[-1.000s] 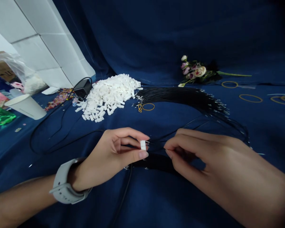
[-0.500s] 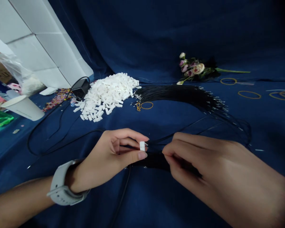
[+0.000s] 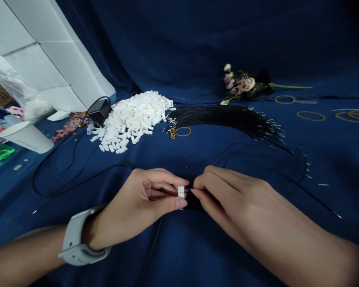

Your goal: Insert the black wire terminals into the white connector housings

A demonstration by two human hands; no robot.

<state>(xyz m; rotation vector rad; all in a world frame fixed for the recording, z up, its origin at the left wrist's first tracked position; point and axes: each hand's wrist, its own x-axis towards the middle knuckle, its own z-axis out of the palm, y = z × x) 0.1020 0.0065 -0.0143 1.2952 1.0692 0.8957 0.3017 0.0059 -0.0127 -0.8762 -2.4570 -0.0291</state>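
Note:
My left hand [image 3: 143, 205], with a grey watch strap on the wrist, pinches a small white plastic connector housing [image 3: 181, 192] between thumb and fingertip. Close to its right side, my right hand [image 3: 236, 195] is closed in a pinch on a thin black wire [image 3: 188, 189], whose end points at the housing. Whether the wire tip is inside the housing I cannot tell. Beneath both hands lies a dark bundle of wires [image 3: 194, 203], mostly covered. A heap of white connector housings [image 3: 134, 119] lies beyond my left hand. Beside it, a bundle of black wires [image 3: 224, 117] shows bright metal ends.
Rubber bands [image 3: 183, 131] lie near the bundle, and more at the right. Artificial flowers [image 3: 242, 84] rest at the back. At the left are a paper cup [image 3: 30, 137], colourful beads [image 3: 68, 125], and a black adapter [image 3: 99, 112] with its cable. Blue cloth [image 3: 167, 251] covers the surface.
My right hand has moved left, bringing the wire end up to the white housing. The housing has shifted slightly down and right. Loose wires at the right have swung into new positions.

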